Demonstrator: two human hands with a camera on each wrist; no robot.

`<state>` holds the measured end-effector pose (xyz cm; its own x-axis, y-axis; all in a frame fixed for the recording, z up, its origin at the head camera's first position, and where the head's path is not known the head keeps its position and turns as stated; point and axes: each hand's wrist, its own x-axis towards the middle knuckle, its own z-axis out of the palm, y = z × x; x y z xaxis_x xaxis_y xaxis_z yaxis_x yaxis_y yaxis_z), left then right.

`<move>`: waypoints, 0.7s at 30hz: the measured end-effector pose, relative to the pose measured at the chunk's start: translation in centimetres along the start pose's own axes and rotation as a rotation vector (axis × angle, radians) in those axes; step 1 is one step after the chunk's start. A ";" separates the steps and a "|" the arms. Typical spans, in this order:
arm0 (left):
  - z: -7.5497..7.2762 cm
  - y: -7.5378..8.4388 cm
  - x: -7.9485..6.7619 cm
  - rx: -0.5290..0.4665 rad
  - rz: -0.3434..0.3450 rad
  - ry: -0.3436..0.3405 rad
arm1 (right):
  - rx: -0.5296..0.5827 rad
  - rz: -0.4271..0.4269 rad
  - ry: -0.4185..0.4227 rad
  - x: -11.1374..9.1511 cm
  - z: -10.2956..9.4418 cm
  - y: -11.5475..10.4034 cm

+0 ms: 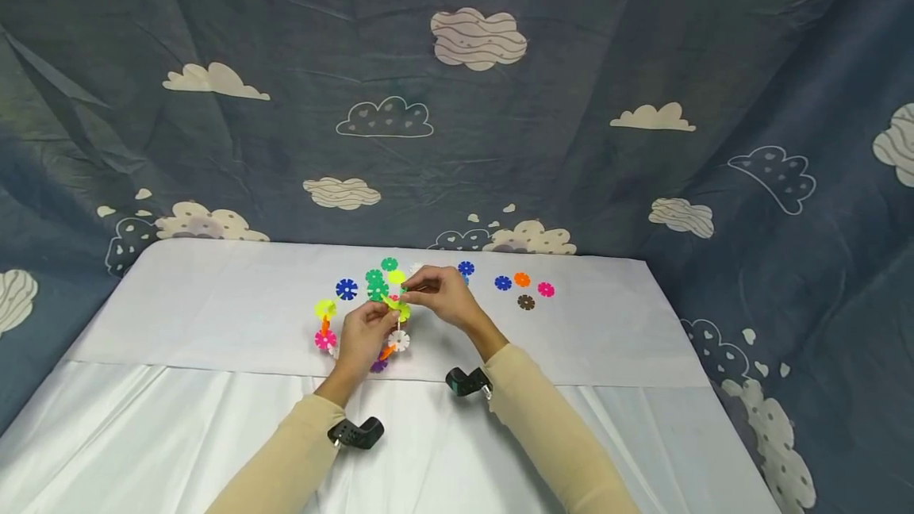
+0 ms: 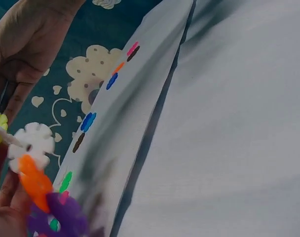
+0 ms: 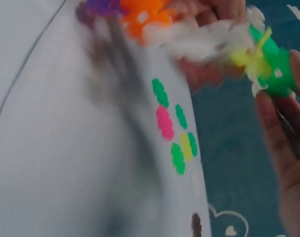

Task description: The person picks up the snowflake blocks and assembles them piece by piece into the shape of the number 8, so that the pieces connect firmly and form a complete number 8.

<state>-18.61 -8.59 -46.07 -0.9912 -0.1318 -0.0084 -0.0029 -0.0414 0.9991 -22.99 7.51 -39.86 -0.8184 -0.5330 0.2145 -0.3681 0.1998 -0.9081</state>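
Observation:
A chain of interlocking notched plastic discs [image 1: 399,340] in yellow, orange, pink, white and purple hangs from my left hand [image 1: 366,335], whose fingers grip it close to its yellow end. My right hand [image 1: 444,294] pinches a green notched disc [image 3: 279,74] between thumb and fingers. That disc meets the chain's yellow disc [image 3: 252,60]; blur keeps me from telling how far their slots engage. A white disc [image 2: 32,147], an orange disc [image 2: 34,181] and a purple disc [image 2: 61,217] follow along the chain in the left wrist view.
Loose green discs [image 1: 374,289], a blue disc [image 1: 346,289] and a yellow disc [image 1: 396,277] lie just behind the hands. Further right are another blue disc [image 1: 503,282], an orange one [image 1: 522,279], a pink one [image 1: 546,289] and a brown one [image 1: 526,302]. A cloud-patterned curtain [image 1: 385,181] borders the white table [image 1: 607,324].

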 end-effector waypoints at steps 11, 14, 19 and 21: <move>-0.9 0.8 0.4 0.065 -0.012 -0.113 | 0.149 0.026 -0.049 -0.6 0.1 4.6; -1.2 0.5 0.4 0.030 -0.045 -0.083 | 0.156 0.081 -0.029 -0.5 0.0 5.6; -2.0 0.4 0.5 0.079 -0.075 -0.051 | -0.064 0.175 0.102 0.3 0.1 7.1; -2.2 0.4 0.5 0.087 -0.092 -0.058 | -0.181 0.219 0.098 0.8 0.4 7.6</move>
<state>-18.82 -10.83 -45.76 -0.9922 -0.0738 -0.1001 -0.1030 0.0356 0.9940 -26.27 8.27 -46.73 -0.9224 -0.3811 0.0620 -0.2433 0.4491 -0.8597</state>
